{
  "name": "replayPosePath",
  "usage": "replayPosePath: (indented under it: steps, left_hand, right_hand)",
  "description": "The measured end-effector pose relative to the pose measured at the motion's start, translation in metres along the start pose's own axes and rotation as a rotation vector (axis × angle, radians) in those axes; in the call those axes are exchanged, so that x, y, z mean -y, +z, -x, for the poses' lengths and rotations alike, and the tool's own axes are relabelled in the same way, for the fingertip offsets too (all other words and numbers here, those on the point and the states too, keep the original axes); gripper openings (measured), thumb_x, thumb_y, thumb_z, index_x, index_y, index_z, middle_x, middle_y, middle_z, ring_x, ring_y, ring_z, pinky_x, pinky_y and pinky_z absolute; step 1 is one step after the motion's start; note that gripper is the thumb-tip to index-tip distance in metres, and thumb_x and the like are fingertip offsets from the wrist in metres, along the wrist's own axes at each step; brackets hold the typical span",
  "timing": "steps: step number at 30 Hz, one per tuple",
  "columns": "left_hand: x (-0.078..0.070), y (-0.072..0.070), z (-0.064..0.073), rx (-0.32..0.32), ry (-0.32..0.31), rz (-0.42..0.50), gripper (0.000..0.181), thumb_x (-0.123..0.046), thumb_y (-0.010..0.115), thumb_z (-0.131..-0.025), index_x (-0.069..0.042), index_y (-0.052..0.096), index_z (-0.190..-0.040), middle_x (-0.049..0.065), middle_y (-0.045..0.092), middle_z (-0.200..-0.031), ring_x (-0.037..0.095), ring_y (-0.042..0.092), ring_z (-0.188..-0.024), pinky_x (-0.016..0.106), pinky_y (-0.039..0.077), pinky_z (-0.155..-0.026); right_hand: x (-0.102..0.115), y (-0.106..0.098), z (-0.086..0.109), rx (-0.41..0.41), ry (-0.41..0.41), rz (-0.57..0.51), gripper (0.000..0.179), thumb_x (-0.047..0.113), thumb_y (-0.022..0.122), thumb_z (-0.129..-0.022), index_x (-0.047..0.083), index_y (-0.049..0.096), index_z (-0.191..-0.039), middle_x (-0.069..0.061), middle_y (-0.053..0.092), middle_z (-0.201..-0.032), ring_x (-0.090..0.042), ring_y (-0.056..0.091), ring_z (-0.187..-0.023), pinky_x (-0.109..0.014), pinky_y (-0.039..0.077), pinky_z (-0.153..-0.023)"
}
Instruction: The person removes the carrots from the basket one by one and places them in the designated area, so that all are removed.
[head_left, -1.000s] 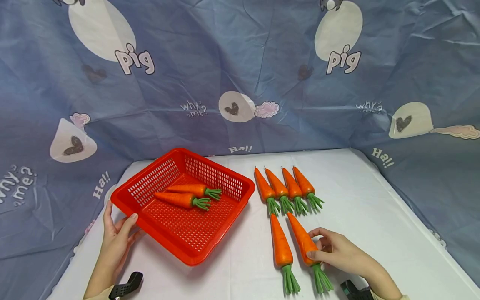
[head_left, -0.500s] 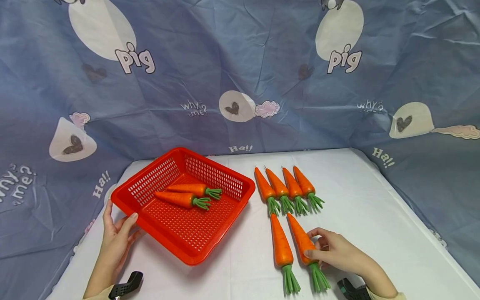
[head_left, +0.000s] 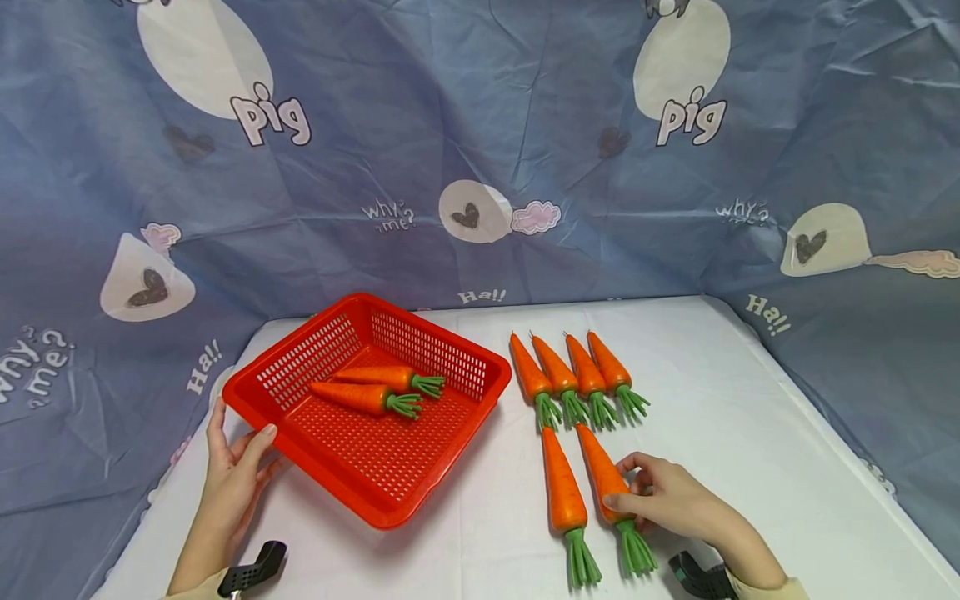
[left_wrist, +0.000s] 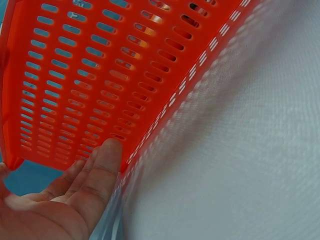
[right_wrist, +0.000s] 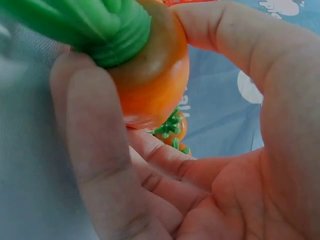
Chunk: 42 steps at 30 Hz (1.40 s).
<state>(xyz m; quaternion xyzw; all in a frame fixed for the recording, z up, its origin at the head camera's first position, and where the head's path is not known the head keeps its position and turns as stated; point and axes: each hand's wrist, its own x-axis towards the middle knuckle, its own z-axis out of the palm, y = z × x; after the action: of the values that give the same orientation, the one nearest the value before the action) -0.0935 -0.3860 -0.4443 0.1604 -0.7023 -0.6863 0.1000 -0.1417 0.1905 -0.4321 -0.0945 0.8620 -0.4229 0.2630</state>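
Carrot (head_left: 602, 468) lies inside right grip (head_left: 667, 497) (thick end).

The right hand (right_wrist: 225, 175) holds a carrot (right_wrist: 162, 92) at its thick end, the thumb (right_wrist: 225, 25) against one side and fingers (right_wrist: 97, 130) at the other, the nearest reaching the base of the green top (right_wrist: 95, 25). Beyond, partly hidden, show more orange and green carrots (right_wrist: 177, 131) and a blue backdrop (right_wrist: 215, 120) with white print; a blurred pale surface (right_wrist: 30, 165) fills the left.
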Motion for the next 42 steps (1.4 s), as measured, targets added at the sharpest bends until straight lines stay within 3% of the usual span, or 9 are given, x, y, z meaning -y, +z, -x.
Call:
replayPosePath:
  steps: [5, 8, 11, 16, 22, 37, 42]
  left_hand:
    - [-0.0005, 0.0005, 0.0006, -0.002, -0.006, -0.013, 0.095, -0.03, 0.06, -0.111, -0.05, -0.014, -0.167, -0.004, 0.048, -0.142, -0.01, 0.067, -0.103, 0.014, 0.06, -0.082]
    - [-0.0008, 0.0006, 0.0006, -0.007, -0.009, -0.007, 0.095, -0.03, 0.06, -0.111, -0.049, -0.014, -0.168, -0.004, 0.049, -0.142, -0.01, 0.068, -0.102, 0.014, 0.061, -0.082]
    - [-0.0013, 0.0005, 0.0007, -0.009, -0.015, -0.007, 0.095, -0.03, 0.06, -0.111, -0.05, -0.014, -0.168, -0.011, 0.049, -0.138, -0.009, 0.068, -0.102, 0.014, 0.061, -0.082]
    - [-0.0018, 0.0011, 0.0014, -0.012, -0.019, -0.012, 0.096, -0.031, 0.06, -0.11, -0.051, -0.014, -0.167, -0.009, 0.048, -0.142, -0.009, 0.068, -0.103, 0.014, 0.06, -0.082]
    - [-0.0018, 0.0014, 0.0013, -0.011, -0.016, -0.005, 0.096, -0.031, 0.061, -0.11, -0.051, -0.014, -0.167, -0.014, 0.05, -0.138, -0.009, 0.069, -0.104, 0.014, 0.061, -0.083]
    - [-0.0012, 0.0014, 0.0013, -0.016, -0.031, -0.022, 0.096, -0.033, 0.061, -0.11, -0.053, -0.015, -0.166, -0.003, 0.045, -0.15, -0.009, 0.068, -0.104, 0.013, 0.06, -0.083]
    - [-0.0013, 0.0016, 0.0021, -0.016, -0.019, -0.016, 0.096, -0.031, 0.061, -0.11, -0.052, -0.013, -0.167, -0.006, 0.048, -0.145, -0.009, 0.068, -0.104, 0.013, 0.06, -0.083]
  right_hand:
    - [0.0009, 0.0013, -0.0012, -0.017, -0.008, 0.029, 0.054, 0.039, 0.08, -0.094, 0.001, 0.061, -0.127, -0.005, 0.063, -0.081, -0.02, 0.068, -0.065, -0.029, 0.05, -0.061]
    - [0.0025, 0.0023, -0.0017, -0.026, -0.006, 0.033, 0.057, 0.041, 0.082, -0.093, 0.001, 0.061, -0.128, -0.005, 0.064, -0.082, -0.02, 0.069, -0.066, -0.028, 0.05, -0.062]
    - [0.0039, 0.0029, -0.0021, -0.031, 0.001, 0.037, 0.058, 0.042, 0.083, -0.093, 0.001, 0.061, -0.128, -0.006, 0.064, -0.083, -0.02, 0.069, -0.066, -0.028, 0.051, -0.063]
    - [0.0052, 0.003, -0.0032, -0.037, 0.032, 0.042, 0.059, 0.044, 0.083, -0.093, 0.001, 0.061, -0.128, -0.006, 0.064, -0.086, -0.019, 0.07, -0.067, -0.03, 0.053, -0.063]
    - [0.0047, 0.0018, -0.0032, -0.028, 0.029, 0.032, 0.062, 0.044, 0.083, -0.093, 0.0, 0.061, -0.13, -0.006, 0.065, -0.087, -0.019, 0.07, -0.068, -0.029, 0.052, -0.063]
    - [0.0017, 0.0, -0.0022, -0.017, 0.002, 0.072, 0.063, 0.047, 0.081, -0.094, 0.0, 0.061, -0.132, -0.004, 0.065, -0.08, -0.019, 0.065, -0.069, -0.026, 0.042, -0.059]
    - [0.0015, -0.0009, -0.0019, -0.011, -0.008, 0.071, 0.063, 0.047, 0.081, -0.095, -0.001, 0.062, -0.132, -0.004, 0.065, -0.079, -0.019, 0.064, -0.069, -0.026, 0.044, -0.059]
